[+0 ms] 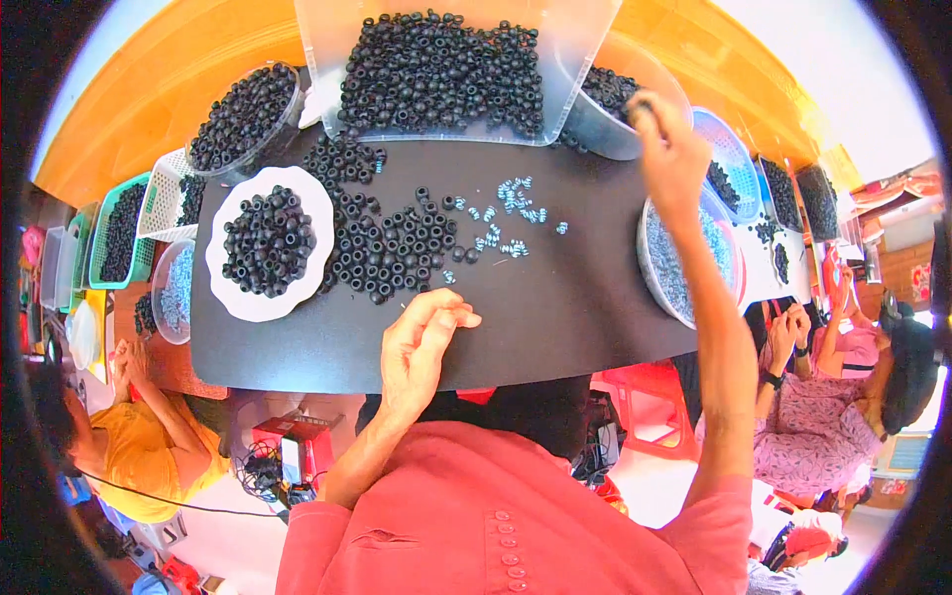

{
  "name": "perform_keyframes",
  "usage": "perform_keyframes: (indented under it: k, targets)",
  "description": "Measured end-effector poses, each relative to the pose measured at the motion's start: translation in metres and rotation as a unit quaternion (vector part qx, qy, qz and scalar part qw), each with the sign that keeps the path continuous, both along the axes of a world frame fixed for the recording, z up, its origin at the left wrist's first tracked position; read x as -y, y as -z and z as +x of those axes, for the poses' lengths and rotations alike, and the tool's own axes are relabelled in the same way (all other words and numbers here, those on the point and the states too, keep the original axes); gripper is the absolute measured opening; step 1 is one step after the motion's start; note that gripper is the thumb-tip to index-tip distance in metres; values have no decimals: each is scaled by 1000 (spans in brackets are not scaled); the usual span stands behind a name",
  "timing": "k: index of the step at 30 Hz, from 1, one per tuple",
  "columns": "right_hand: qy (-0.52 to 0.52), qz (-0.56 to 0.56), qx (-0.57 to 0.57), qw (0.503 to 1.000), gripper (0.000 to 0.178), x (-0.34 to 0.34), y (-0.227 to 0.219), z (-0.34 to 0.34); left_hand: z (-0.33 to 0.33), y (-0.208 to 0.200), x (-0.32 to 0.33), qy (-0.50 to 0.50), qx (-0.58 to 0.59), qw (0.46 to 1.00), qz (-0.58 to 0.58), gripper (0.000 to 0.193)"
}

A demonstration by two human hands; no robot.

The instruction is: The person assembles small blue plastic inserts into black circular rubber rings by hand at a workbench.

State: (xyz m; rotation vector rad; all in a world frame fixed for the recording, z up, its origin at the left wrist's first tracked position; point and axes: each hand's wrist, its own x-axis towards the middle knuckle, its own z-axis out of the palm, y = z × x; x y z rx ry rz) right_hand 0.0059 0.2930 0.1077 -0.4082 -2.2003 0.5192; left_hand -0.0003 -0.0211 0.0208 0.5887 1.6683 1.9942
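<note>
My right hand (676, 159) is raised over the clear round tub (617, 139) at the far right, which holds small black ring-shaped pieces (607, 89). Its fingers are pinched together, with a small dark piece showing at their tips. Close to the table's near edge, my left hand (421, 342) is closed, thumb against curled fingers; whatever it may hold is hidden. Beyond it lie a spread of black ring-shaped pieces (397, 248) and a scatter of small metal coil springs (514, 198). A white scalloped plate (223, 283) at the left carries a heap of the same black pieces.
A large clear bin (441, 129) of black pieces stands at the back. Beside my right forearm sits a bowl of springs (684, 258). Another tub (243, 119) of black pieces is at the far left. Other people sit at both sides, one in a yellow shirt (149, 446).
</note>
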Motion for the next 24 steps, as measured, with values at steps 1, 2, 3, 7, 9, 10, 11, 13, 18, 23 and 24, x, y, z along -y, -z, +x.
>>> perform_keyframes:
  k: [1,2,3,7,9,10,11,13,18,23,24]
  targets:
    - [1,46,8,999,25,-34,0,-7,-1,1,-1,1,4,1000,-5,23]
    - [-1,49,10,999,25,-57,3,-7,-2,3,-2,4,10,1000,-10,21]
    - [26,129,19,991,28,-61,1,-15,-1,4,-2,6,18,1000,-7,19]
    - [-22,141,11,990,31,1,11,-27,-4,9,1,27,34,999,-10,15]
    - [-122,34,22,992,26,49,22,-37,-3,5,1,48,50,998,-1,15]
    - [-184,-3,27,983,23,68,35,-48,-2,6,4,39,53,998,-2,15]
    - [-234,13,33,972,22,85,39,-60,-2,3,5,46,40,998,-19,14]
    - [-309,18,55,949,21,107,46,-82,-1,2,3,42,8,999,-19,12]
    - [-394,12,150,907,26,125,65,-134,-4,4,4,50,11,999,-6,16]
    - [-399,141,126,897,28,128,78,-153,-2,9,1,37,-4,999,7,12]
    - [-400,140,129,897,28,126,79,-151,-2,10,1,30,-20,999,3,11]
